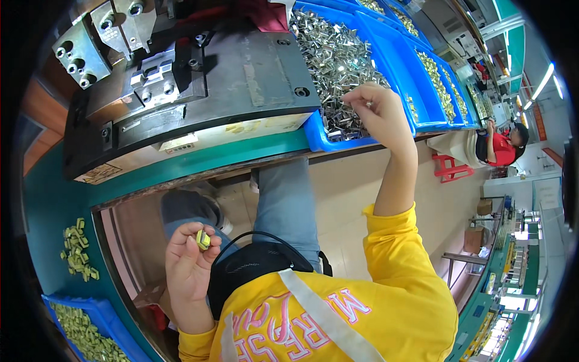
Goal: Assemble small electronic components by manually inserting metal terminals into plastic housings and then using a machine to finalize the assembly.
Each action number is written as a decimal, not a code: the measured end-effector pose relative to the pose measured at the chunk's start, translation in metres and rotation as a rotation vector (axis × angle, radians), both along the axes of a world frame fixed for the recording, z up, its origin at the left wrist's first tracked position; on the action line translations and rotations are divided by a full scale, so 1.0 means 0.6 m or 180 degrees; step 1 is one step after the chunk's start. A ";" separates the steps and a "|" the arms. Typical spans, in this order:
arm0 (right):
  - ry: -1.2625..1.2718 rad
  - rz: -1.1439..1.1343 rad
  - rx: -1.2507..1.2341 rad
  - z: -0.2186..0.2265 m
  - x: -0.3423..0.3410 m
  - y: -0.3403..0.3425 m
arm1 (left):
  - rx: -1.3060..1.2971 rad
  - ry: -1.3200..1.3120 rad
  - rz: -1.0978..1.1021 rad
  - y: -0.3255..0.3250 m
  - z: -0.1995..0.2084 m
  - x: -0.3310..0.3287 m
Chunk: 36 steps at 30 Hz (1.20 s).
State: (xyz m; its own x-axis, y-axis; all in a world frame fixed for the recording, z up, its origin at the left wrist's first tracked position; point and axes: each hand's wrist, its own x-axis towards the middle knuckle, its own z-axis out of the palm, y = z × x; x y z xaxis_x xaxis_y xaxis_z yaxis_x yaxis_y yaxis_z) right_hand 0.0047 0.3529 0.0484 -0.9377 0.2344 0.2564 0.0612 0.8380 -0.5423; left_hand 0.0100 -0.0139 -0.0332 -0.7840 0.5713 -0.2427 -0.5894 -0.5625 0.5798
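Above my lap, my left hand [188, 259] pinches a small yellow-green block with a grey metal piece [204, 240] between thumb and fingers. My right hand [381, 113] reaches over a blue bin [336, 145] heaped with small shiny metal pieces [335, 63]. Its fingers are closed together above the heap, and a light speck shows between them, too small to name.
A heavy steel press fixture [247, 72] stands on the green bench at the left. Loose yellow-green blocks [78, 253] lie near a blue bin [111, 320] of similar blocks. More blue trays [392, 54] stand to the right. Farther off, a person in red [502, 148] sits.
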 end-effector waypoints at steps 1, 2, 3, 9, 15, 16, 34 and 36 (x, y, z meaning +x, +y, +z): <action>-0.0005 -0.0001 0.0005 0.002 0.004 -0.003 | 0.0005 -0.0005 -0.0001 -0.001 -0.001 0.000; -0.0036 -0.0001 0.0130 0.005 0.009 -0.008 | -0.0024 -0.0007 -0.0002 -0.001 -0.001 0.000; -0.0066 -0.0001 0.0255 0.007 0.012 -0.011 | -0.0055 -0.0009 -0.0003 -0.001 -0.002 0.000; 0.0313 -0.0297 0.0302 0.005 0.018 -0.004 | -0.0191 -0.0012 0.0104 -0.001 -0.001 0.000; 0.0796 0.0604 -0.1489 0.007 0.041 -0.022 | -0.0177 0.0009 0.0083 0.001 0.000 -0.001; 0.0881 0.0716 -0.1735 0.008 0.041 -0.031 | -0.0180 0.0008 0.0085 0.002 0.000 -0.001; 0.1440 0.1546 -0.2810 -0.070 0.041 -0.218 | -0.0200 0.0232 -0.0034 0.018 0.012 -0.003; 0.1426 0.1545 -0.2796 -0.077 0.042 -0.226 | -0.0233 0.0189 -0.0008 0.018 0.011 -0.003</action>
State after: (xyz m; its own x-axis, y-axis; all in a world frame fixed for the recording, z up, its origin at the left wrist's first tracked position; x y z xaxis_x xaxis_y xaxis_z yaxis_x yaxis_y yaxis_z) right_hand 0.0300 0.2174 0.0020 -0.8430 0.1333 0.5211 -0.5220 0.0307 -0.8524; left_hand 0.0081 -0.0033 -0.0266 -0.7969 0.5558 -0.2370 -0.5541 -0.5158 0.6534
